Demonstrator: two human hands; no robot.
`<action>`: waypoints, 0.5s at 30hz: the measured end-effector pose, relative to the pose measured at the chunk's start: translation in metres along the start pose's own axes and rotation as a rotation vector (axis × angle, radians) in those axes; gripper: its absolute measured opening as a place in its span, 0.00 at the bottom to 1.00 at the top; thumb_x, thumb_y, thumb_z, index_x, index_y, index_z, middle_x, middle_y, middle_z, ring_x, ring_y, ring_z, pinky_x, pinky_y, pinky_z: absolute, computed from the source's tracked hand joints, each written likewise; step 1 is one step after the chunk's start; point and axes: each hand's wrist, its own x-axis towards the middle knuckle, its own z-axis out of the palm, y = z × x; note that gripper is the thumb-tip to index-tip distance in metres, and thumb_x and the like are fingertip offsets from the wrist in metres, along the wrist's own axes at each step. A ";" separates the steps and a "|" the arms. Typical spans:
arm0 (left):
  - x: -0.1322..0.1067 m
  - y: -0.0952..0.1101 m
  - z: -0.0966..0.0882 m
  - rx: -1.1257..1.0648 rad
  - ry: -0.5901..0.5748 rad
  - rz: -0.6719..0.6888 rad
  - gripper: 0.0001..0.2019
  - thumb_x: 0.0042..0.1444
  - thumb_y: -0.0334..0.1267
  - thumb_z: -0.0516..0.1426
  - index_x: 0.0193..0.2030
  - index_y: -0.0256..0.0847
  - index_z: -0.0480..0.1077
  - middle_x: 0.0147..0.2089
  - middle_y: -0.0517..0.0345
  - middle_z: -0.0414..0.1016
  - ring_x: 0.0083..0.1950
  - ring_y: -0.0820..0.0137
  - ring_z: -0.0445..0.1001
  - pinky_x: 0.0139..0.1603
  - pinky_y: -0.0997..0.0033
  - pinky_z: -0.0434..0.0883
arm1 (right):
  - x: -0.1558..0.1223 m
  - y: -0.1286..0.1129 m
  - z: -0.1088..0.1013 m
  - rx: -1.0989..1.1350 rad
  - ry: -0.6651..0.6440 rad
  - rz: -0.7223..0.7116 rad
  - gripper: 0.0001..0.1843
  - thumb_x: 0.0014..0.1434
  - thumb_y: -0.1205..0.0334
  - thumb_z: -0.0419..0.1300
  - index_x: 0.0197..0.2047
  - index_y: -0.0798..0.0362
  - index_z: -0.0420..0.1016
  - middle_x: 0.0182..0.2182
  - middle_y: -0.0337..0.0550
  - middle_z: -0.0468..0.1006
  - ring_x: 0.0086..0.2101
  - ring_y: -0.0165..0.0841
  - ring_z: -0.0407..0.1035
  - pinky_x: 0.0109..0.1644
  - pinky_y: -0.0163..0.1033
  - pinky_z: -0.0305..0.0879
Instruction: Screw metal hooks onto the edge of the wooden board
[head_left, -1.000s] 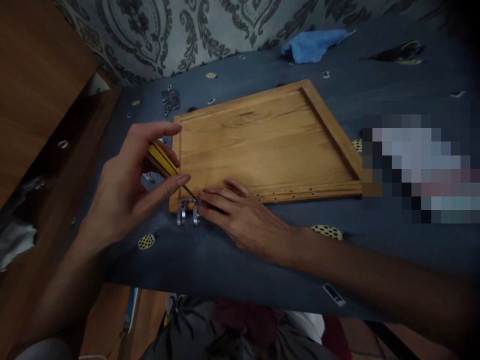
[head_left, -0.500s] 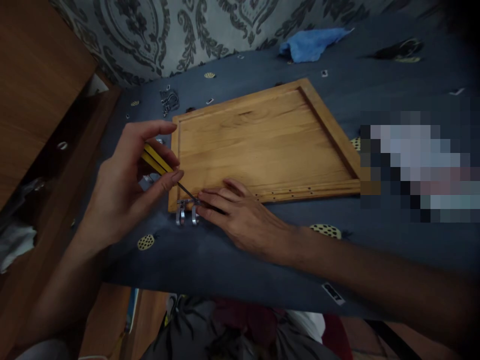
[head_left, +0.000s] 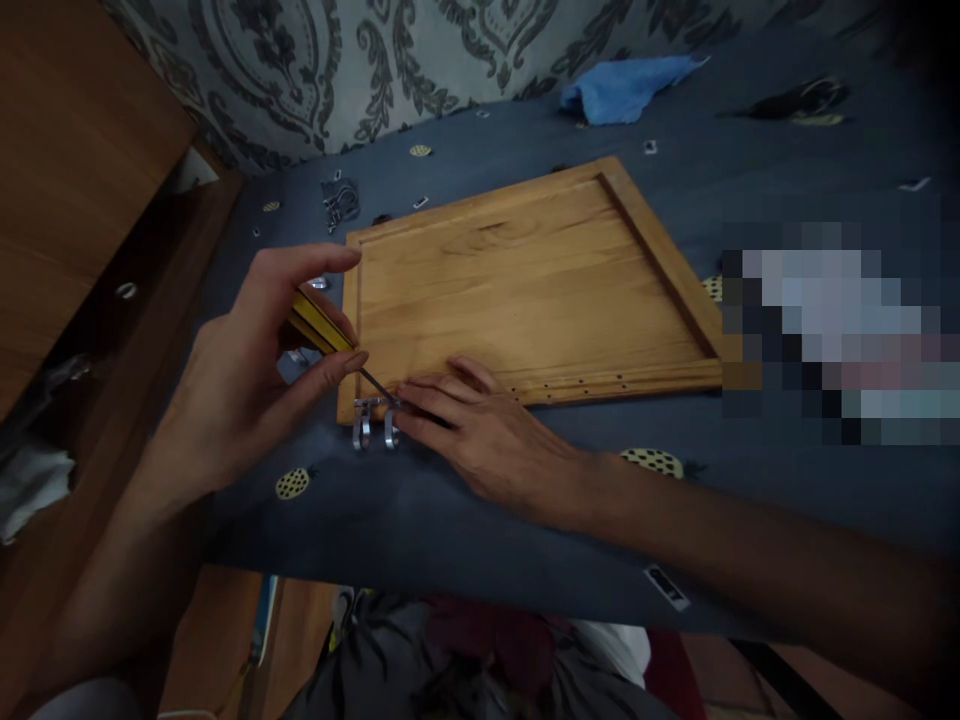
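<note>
My left hand (head_left: 262, 350) is closed around the yellow and black handle of a screwdriver (head_left: 324, 325), index finger stretched out above it. The thin shaft slants down to a small metal hook rack (head_left: 371, 412) at the near left edge of a wooden panel (head_left: 510, 280). My right hand (head_left: 469, 430) lies on that edge, its fingertips pressing the rack's right end and covering part of it. Two silver hooks stick out toward me over the edge. Farther right, several small dark holes run along the panel's near edge. The screwdriver's tip is hidden at the right fingertips.
Shiny metal pieces (head_left: 300, 355) lie partly hidden behind my left hand. A small clear bag (head_left: 341, 200) rests beyond the panel. A blue cloth (head_left: 626, 88) and a dark object (head_left: 802, 100) are at the back. A blurred-out patch covers the right side. Wooden furniture (head_left: 82, 150) stands left.
The screwdriver handle has turned a little within my left fingers, showing more yellow. My right hand and the panel stay in place.
</note>
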 end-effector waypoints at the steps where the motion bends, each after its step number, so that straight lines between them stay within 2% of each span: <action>1: 0.000 0.000 0.000 0.006 0.004 -0.008 0.32 0.62 0.39 0.67 0.70 0.52 0.64 0.45 0.58 0.75 0.40 0.70 0.80 0.42 0.68 0.83 | 0.000 0.000 0.000 0.000 0.000 0.000 0.25 0.66 0.76 0.56 0.65 0.59 0.73 0.63 0.60 0.76 0.64 0.48 0.68 0.68 0.66 0.61; 7: -0.002 0.000 0.003 0.026 0.025 -0.035 0.31 0.63 0.42 0.67 0.70 0.49 0.63 0.45 0.58 0.76 0.41 0.69 0.81 0.42 0.66 0.83 | 0.000 0.001 0.001 -0.027 0.005 -0.002 0.24 0.67 0.75 0.55 0.64 0.57 0.73 0.63 0.58 0.77 0.64 0.46 0.68 0.69 0.62 0.61; 15: 0.001 0.003 0.001 0.032 -0.009 -0.004 0.29 0.63 0.41 0.66 0.69 0.49 0.64 0.46 0.57 0.76 0.40 0.69 0.81 0.43 0.66 0.83 | 0.001 0.001 0.002 -0.032 0.019 -0.009 0.22 0.68 0.74 0.55 0.64 0.58 0.74 0.62 0.58 0.77 0.63 0.47 0.69 0.67 0.62 0.63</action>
